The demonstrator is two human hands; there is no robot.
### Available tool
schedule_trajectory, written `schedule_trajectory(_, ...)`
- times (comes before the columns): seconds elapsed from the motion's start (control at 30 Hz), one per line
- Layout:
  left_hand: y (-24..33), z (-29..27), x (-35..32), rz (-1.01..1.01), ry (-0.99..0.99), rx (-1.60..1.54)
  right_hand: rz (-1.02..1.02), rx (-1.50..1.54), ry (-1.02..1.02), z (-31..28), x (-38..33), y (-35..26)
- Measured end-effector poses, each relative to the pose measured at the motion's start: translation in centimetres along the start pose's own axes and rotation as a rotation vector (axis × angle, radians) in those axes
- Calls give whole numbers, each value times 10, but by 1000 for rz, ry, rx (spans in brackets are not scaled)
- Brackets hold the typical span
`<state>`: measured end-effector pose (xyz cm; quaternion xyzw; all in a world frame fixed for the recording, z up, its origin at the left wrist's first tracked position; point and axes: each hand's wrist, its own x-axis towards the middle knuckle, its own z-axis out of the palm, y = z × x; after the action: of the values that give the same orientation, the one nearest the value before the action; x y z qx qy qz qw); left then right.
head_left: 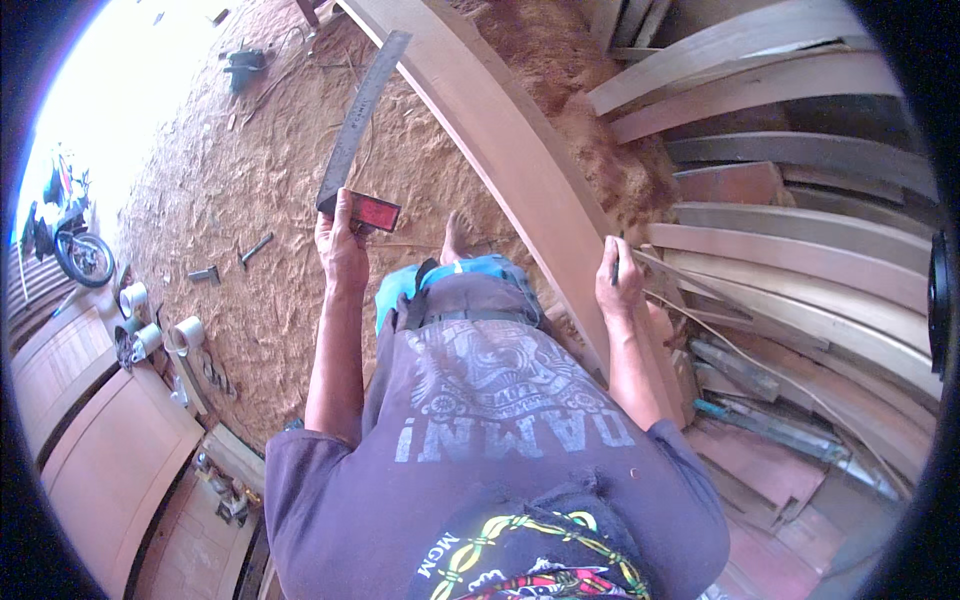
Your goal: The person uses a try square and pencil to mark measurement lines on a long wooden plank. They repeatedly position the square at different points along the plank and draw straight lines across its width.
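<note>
A try square with a long grey metal blade and a red-and-black stock [376, 213] is in my left hand [343, 250], fingers closed round it where blade and stock meet. Its blade [360, 120] points away from me, its tip close to the left edge of a long wooden plank [510, 150]. My right hand [620, 275] is over the plank's nearer part, its fingers closed on a thin dark stick, probably a pencil [614, 270]. Whether that hand touches the wood I cannot tell.
Stacked boards [800, 240] lean along the right. Shavings and sawdust [250, 150] cover the ground. A hammer [257, 248], a green power tool [243, 65] and white containers [185, 335] lie left, near wooden panels [120, 450]. A motorcycle [75, 240] stands far left.
</note>
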<state>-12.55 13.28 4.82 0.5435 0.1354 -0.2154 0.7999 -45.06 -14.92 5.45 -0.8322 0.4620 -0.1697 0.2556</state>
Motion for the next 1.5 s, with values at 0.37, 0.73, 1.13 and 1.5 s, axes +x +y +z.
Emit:
schedule_trajectory(0.37,-12,-106,-132,-58,-4,145,-99,-69,71,2,-3,8)
schedule_trajectory(0.73,-28,-248,-237,-42,179,113,-203,-262,222,-24,-80,42)
schedule_trajectory(1.13,-75,-150,-224,-52,-91,232,-166,-220,236,-20,-71,45)
schedule_trajectory(1.5,-57,-180,-212,-20,51,184,-194,-213,237,-22,-71,43)
